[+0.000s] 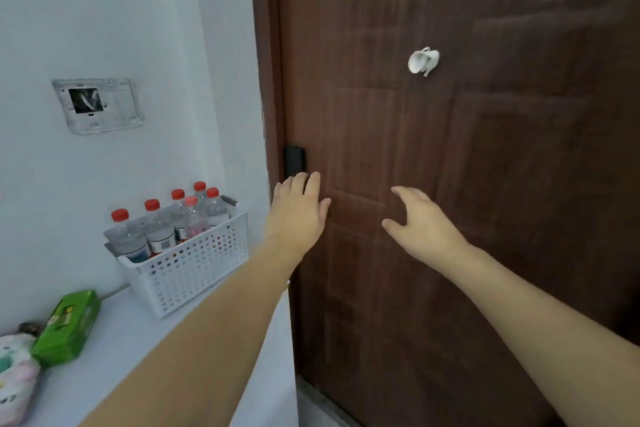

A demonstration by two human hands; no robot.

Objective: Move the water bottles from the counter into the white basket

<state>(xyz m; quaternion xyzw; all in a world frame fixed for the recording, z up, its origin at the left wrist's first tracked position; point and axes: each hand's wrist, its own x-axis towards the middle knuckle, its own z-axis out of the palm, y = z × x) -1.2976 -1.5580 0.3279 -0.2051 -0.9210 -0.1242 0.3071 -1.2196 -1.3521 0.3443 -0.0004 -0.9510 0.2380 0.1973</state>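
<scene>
Several clear water bottles [157,230] with red caps stand upright inside the white perforated basket [194,270], which sits on the white counter [114,350] against the wall. My left hand [298,215] is raised to the right of the basket, in front of the brown door, fingers straight and holding nothing. My right hand [420,220] hovers further right before the door, fingers loosely spread and empty. No bottle stands on the visible part of the counter outside the basket.
A brown door [485,184] with a black lock handle [294,161] and a white hook [423,61] fills the right. On the counter's left lie a green tissue pack [67,329] and a patterned pack [15,374]. A wall plate [98,106] hangs above.
</scene>
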